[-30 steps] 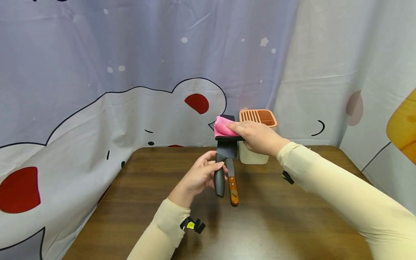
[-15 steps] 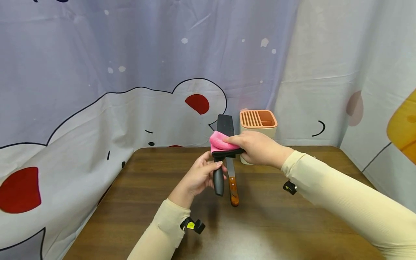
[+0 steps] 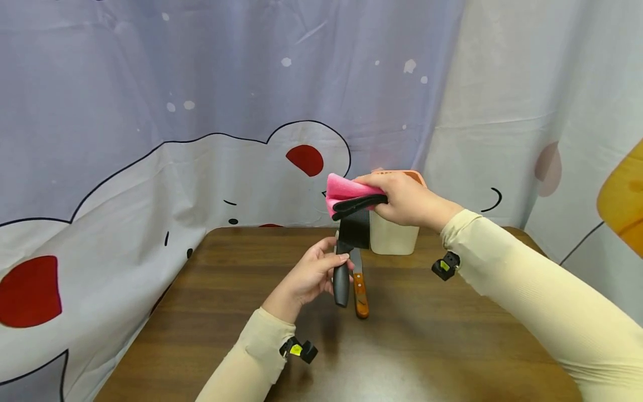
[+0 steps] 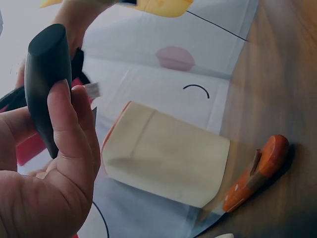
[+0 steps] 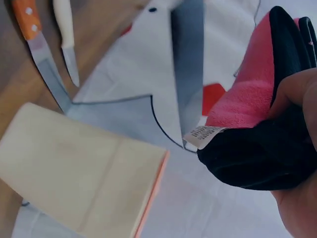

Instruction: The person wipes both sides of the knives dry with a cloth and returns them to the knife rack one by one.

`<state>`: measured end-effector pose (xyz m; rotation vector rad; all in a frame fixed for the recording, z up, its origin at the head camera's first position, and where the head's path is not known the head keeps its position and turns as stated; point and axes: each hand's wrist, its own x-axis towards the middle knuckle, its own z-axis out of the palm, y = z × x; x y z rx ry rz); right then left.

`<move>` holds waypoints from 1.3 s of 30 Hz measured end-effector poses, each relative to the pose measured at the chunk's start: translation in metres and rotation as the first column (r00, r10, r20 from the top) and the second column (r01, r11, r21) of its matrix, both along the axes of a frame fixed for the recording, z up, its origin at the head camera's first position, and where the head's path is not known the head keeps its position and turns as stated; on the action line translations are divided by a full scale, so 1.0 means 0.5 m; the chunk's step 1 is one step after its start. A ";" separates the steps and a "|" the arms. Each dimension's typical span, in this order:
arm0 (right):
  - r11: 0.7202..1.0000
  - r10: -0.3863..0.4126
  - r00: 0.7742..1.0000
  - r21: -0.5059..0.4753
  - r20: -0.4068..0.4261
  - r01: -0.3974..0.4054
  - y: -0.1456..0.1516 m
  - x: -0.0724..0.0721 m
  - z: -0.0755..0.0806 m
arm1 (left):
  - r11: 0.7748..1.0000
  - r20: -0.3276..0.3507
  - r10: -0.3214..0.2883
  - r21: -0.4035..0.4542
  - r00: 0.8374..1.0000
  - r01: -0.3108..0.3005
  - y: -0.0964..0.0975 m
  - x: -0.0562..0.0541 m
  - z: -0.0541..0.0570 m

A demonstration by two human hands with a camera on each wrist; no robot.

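The L hand [image 3: 312, 269] holds the cleaver [image 3: 341, 282] by its black handle, w/ thumb and fingers closed around it; the blade points to the far side, in the air above the table [image 3: 427, 340]. The R hand [image 3: 412, 202] pinches a folded pink and black cloth [image 3: 348, 191] between thumb and fingers, at the far part of the blade. Whether cloth and steel touch, I cannot tell: the head view shows them overlapping, but the R wrist view shows most of the blade apart from the cloth.

As for progress, I judge that wiping of this blade is under way. How much of it is done cannot be seen, b/c no dirt or wet mark is visible to me, and the cloth covers the far end in the head view.

Two other knives lie on the table: one w/ an orange wooden handle [image 3: 360, 298], just right of the cleaver's handle, and a small one w/ a cream handle [image 5: 63, 22], beside it. If they are wiped or not, the pics don't say. The cream holder w/ orange top [image 3: 394, 237] stands upright, far right of the L hand; none of these three knives is in it, so any storing is not yet done.
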<state>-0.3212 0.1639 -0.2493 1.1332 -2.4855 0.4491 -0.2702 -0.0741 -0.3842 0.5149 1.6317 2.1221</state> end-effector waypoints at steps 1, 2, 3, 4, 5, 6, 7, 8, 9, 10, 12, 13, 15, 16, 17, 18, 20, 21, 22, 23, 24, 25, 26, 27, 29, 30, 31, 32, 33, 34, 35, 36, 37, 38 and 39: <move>1.000 -0.019 1.000 -0.002 -0.009 0.019 0.000 -0.007 0.006 | 1.000 0.000 -0.002 -0.005 1.000 0.002 0.001 0.001 0.000; 0.999 -0.036 0.999 -0.003 -0.016 0.036 0.000 -0.015 0.010 | 1.000 -0.001 -0.004 -0.008 1.000 0.004 0.002 0.002 0.000; 0.999 -0.053 0.998 -0.002 -0.021 0.053 0.000 -0.022 0.013 | 1.000 -0.001 -0.006 -0.009 1.000 0.006 0.004 0.003 0.001; 0.997 -0.071 0.997 0.004 -0.022 0.071 -0.001 -0.029 0.015 | 1.000 -0.001 -0.007 -0.009 1.000 0.007 0.004 0.003 0.001; 0.996 -0.084 0.996 0.009 -0.023 0.084 -0.002 -0.038 0.017 | 1.000 -0.003 -0.006 -0.008 1.000 0.006 0.005 0.004 0.001; 0.996 -0.089 0.996 0.016 -0.027 0.089 -0.003 -0.047 0.016 | 1.000 -0.004 -0.007 -0.006 1.000 0.007 0.006 0.004 0.002; 0.995 -0.101 0.995 0.021 -0.029 0.101 -0.005 -0.055 0.015 | 1.000 -0.006 -0.007 -0.006 1.000 0.007 0.007 0.004 0.002; 0.992 -0.122 0.992 0.029 -0.028 0.123 -0.007 -0.062 0.012 | 1.000 -0.006 -0.007 -0.004 1.000 0.007 0.008 0.003 0.002; 0.990 -0.138 0.990 0.038 -0.029 0.139 -0.009 -0.070 0.008 | 1.000 -0.006 -0.007 -0.005 1.000 0.007 0.009 0.003 0.002; 0.987 -0.151 0.988 0.047 -0.029 0.152 -0.011 -0.078 0.003 | 1.000 -0.006 -0.008 -0.005 1.000 0.008 0.009 0.003 0.002; 0.983 -0.171 0.985 0.063 -0.025 0.172 -0.017 -0.090 -0.008 | 1.000 -0.005 -0.011 -0.004 1.000 0.011 0.010 0.003 0.003; 0.981 -0.178 0.984 0.071 -0.021 0.179 -0.019 -0.095 -0.014 | 1.000 -0.007 -0.013 -0.004 1.000 0.013 0.011 0.004 0.003; 0.980 -0.181 0.983 0.082 -0.015 0.182 -0.023 -0.101 -0.025 | 1.000 -0.010 -0.016 0.003 1.000 0.016 0.011 0.004 0.005; 0.980 -0.182 0.983 0.084 -0.012 0.182 -0.025 -0.102 -0.029 | 1.000 -0.011 -0.017 0.007 1.000 0.017 0.011 0.005 0.006; 0.978 -0.188 0.982 0.086 -0.009 0.188 -0.026 -0.101 -0.033 | 1.000 -0.011 -0.018 0.012 1.000 0.018 0.011 0.005 0.006; 0.977 -0.193 0.981 0.087 -0.012 0.193 -0.027 -0.101 -0.036 | 1.000 -0.013 -0.019 0.018 1.000 0.020 0.011 0.005 0.007; 0.975 -0.204 0.979 0.084 -0.019 0.205 -0.028 -0.097 -0.042 | 0.999 -0.015 -0.022 0.027 1.000 0.023 0.012 0.006 0.008; 0.975 -0.207 0.978 0.082 -0.022 0.209 -0.029 -0.095 -0.044 | 0.999 -0.016 -0.024 0.031 1.000 0.024 0.012 0.006 0.009; 0.975 -0.207 0.978 0.079 -0.026 0.208 -0.029 -0.093 -0.046 | 0.999 -0.017 -0.025 0.034 1.000 0.026 0.012 0.006 0.009; 0.975 -0.204 0.978 0.078 -0.031 0.206 -0.029 -0.090 -0.049 | 0.999 -0.018 -0.027 0.038 0.999 0.028 0.012 0.006 0.009; 0.976 -0.200 0.979 0.077 -0.033 0.202 -0.029 -0.088 -0.051 | 0.999 -0.020 -0.028 0.041 0.999 0.029 0.012 0.006 0.010; 0.978 -0.194 0.980 0.074 -0.034 0.196 -0.029 -0.084 -0.053 | 0.999 -0.021 -0.029 0.043 0.999 0.030 0.012 0.006 0.010; 0.979 -0.186 0.982 0.073 -0.035 0.188 -0.029 -0.081 -0.055 | 0.999 -0.021 -0.029 0.045 0.999 0.030 0.012 0.005 0.010; 0.981 -0.175 0.984 0.072 -0.036 0.178 -0.029 -0.077 -0.056 | 0.998 -0.021 -0.029 0.047 0.999 0.030 0.012 0.005 0.011; 0.985 -0.152 0.987 0.071 -0.042 0.155 -0.028 -0.068 -0.059 | 0.998 -0.021 -0.026 0.052 0.999 0.027 0.012 0.004 0.011; 0.987 -0.142 0.989 0.074 -0.047 0.145 -0.028 -0.063 -0.061 | 0.998 -0.021 -0.024 0.052 0.999 0.025 0.012 0.003 0.011; 0.989 -0.125 0.991 0.076 -0.052 0.129 -0.028 -0.058 -0.062 | 0.998 -0.022 -0.021 0.053 1.000 0.023 0.012 0.002 0.011; 0.991 -0.109 0.992 0.077 -0.060 0.114 -0.028 -0.053 -0.064 | 0.998 -0.023 -0.019 0.054 1.000 0.021 0.012 0.001 0.011; 0.992 -0.095 0.993 0.079 -0.067 0.100 -0.028 -0.048 -0.065 | 0.998 -0.024 -0.017 0.055 1.000 0.018 0.012 0.001 0.011; 0.993 -0.082 0.994 0.083 -0.074 0.088 -0.028 -0.041 -0.067 | 0.998 -0.025 -0.015 0.054 1.000 0.016 0.012 0.000 0.012; 0.993 -0.069 0.994 0.087 -0.079 0.076 -0.028 -0.035 -0.068 | 0.999 -0.027 -0.013 0.052 1.000 0.015 0.012 0.000 0.012; 0.994 -0.058 0.995 0.093 -0.083 0.066 -0.028 -0.028 -0.068 | 0.999 -0.028 -0.012 0.051 1.000 0.013 0.012 0.000 0.013; 0.994 -0.047 0.995 0.097 -0.085 0.055 -0.029 -0.021 -0.069 | 0.999 -0.029 -0.011 0.051 1.000 0.013 0.011 -0.001 0.013; 0.994 -0.041 0.996 0.102 -0.086 0.049 -0.030 -0.015 -0.070 | 0.999 -0.029 -0.010 0.052 1.000 0.011 0.011 0.000 0.014; 0.993 -0.038 0.996 0.109 -0.082 0.047 -0.031 -0.007 -0.070 | 0.999 -0.031 -0.008 0.052 0.999 0.010 0.011 -0.002 0.014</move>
